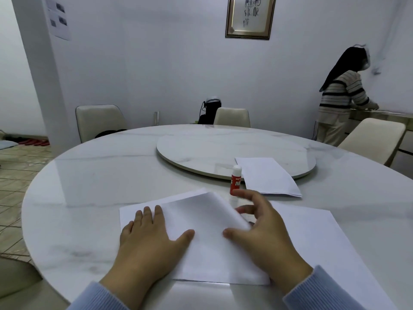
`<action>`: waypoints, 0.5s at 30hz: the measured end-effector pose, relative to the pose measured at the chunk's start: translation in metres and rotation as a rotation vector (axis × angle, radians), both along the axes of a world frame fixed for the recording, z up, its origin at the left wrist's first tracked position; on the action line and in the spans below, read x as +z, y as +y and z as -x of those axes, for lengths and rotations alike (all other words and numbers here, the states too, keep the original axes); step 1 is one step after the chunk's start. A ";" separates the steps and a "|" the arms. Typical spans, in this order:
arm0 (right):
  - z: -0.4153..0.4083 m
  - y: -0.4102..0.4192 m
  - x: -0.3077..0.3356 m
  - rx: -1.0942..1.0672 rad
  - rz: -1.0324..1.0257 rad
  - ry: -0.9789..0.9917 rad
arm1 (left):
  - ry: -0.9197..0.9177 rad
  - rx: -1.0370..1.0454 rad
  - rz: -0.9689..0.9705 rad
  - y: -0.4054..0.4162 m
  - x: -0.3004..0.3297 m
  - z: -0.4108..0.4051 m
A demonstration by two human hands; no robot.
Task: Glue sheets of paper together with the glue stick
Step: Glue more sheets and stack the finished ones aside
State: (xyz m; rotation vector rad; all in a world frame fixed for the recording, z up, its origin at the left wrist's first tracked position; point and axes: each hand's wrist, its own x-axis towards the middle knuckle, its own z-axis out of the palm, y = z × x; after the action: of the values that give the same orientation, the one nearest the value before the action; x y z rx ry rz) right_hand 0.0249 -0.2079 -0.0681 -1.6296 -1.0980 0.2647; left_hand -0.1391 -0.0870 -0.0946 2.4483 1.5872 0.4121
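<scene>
Paper sheet point(207, 222) under flat left hand point(152, 238), right hand point(261, 231) pinching its edge; glue stick point(236, 180) beyond.

You're in a home dining room: round marble table point(93, 175) with a lazy Susan point(201, 148), cream padded chairs point(98, 121) around it, framed calligraphy point(250, 16) on the wall, slippers point(33, 142) on tiled floor.
</scene>
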 end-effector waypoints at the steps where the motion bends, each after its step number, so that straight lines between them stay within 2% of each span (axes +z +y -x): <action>1: -0.001 -0.001 0.002 -0.033 -0.039 -0.002 | -0.016 0.003 0.004 0.000 0.001 0.000; 5: -0.004 -0.005 0.009 -0.124 -0.014 0.208 | -0.151 0.048 -0.003 0.001 0.004 0.002; 8: -0.008 -0.010 0.010 0.053 0.043 0.435 | -0.260 0.073 -0.024 0.002 0.008 0.004; 10: -0.007 -0.014 0.012 0.111 0.040 0.359 | -0.309 0.088 0.000 0.003 0.012 0.005; 13: -0.013 -0.022 0.019 0.038 -0.086 0.016 | -0.466 0.103 0.067 0.003 0.017 0.007; 14: -0.017 -0.025 0.022 0.010 -0.154 -0.011 | -0.531 0.106 0.089 0.002 0.019 0.008; 15: -0.020 -0.030 0.028 -0.021 -0.251 0.051 | -0.572 0.102 0.095 0.000 0.020 0.009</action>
State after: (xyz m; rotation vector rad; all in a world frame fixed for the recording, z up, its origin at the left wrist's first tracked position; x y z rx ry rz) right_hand 0.0445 -0.2374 -0.0404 -1.4031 -1.0311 0.1470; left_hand -0.1484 -0.0867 -0.0747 1.9361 1.4334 0.9306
